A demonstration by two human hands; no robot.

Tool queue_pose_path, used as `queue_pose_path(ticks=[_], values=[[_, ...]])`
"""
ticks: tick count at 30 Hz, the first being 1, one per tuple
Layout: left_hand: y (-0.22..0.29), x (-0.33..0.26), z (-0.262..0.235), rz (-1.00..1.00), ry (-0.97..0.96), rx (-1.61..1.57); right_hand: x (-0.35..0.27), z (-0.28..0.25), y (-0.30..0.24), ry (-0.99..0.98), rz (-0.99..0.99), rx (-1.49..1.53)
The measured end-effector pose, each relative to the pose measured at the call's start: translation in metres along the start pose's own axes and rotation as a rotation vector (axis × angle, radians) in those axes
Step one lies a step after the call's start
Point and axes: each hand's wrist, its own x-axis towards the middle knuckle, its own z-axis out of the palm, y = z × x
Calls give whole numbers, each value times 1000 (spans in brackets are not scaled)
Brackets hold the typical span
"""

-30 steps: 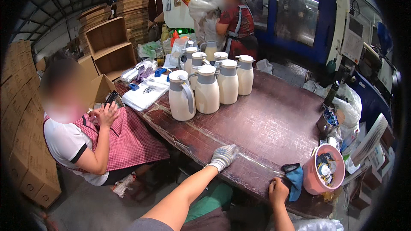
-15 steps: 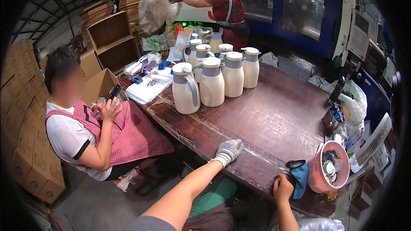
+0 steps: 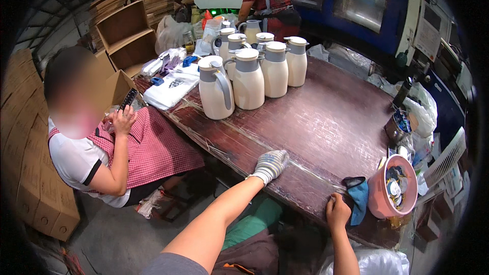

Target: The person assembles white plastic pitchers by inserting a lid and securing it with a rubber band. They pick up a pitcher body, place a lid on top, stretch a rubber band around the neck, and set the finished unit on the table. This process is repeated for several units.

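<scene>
Plastic bag (image 3: 172,36) now lies lower, upper left, while left hand (image 3: 271,166) and right hand (image 3: 337,212), loosely curled, any pinch unclear, best rest lightly on the surface (image 3: 331,112), the latter beside blue cloth (image 3: 359,201), lower right.

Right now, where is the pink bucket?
In the head view, the pink bucket is on the right, at the near right corner of the table, just past the blue cloth beside the bare right hand.

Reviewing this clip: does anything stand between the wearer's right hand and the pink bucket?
Yes: a blue cloth item lies on the table between the right hand and the pink bucket. Whether the hand touches it, I cannot tell.
</scene>
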Motion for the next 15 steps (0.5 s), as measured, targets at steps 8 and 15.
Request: queue_pose_path(ticks=[8,15], values=[[-2,-1,-2,1,-6,-33,2,-3,-5,12,-5,20],[0,-2,-2,-4,-22,10,0,1,-2,1,15,17]])
